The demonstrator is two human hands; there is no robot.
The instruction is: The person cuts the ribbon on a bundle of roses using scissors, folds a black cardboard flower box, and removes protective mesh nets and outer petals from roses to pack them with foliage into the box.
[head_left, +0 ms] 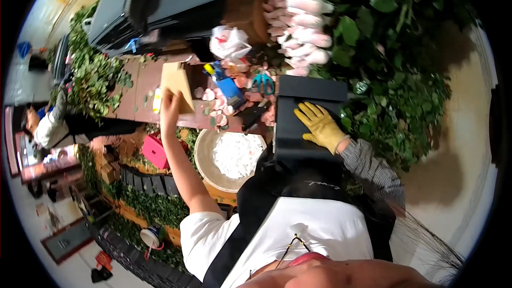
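Note:
My left hand [170, 106], bare, stretches out over the reddish table and is closed on a tan piece of cardboard [177, 86] at its near edge. My right hand [321, 126] wears a yellow glove and lies flat, fingers spread, on a black flat-topped stand [290, 122] in front of my body. Left of the stand lie a black tool [256, 114], teal-handled scissors [263, 82] and a blue box [230, 93]. Loose pink petals [218, 105] are scattered around them.
Below the table edge stands a round tub [204, 173] of white pieces. Net-wrapped pale pink flowers [309, 21] and leafy stems [394, 96] fill the right. A crumpled white plastic bag [229, 42] lies behind. A pink stool [154, 152] and another person [50, 128] are at left.

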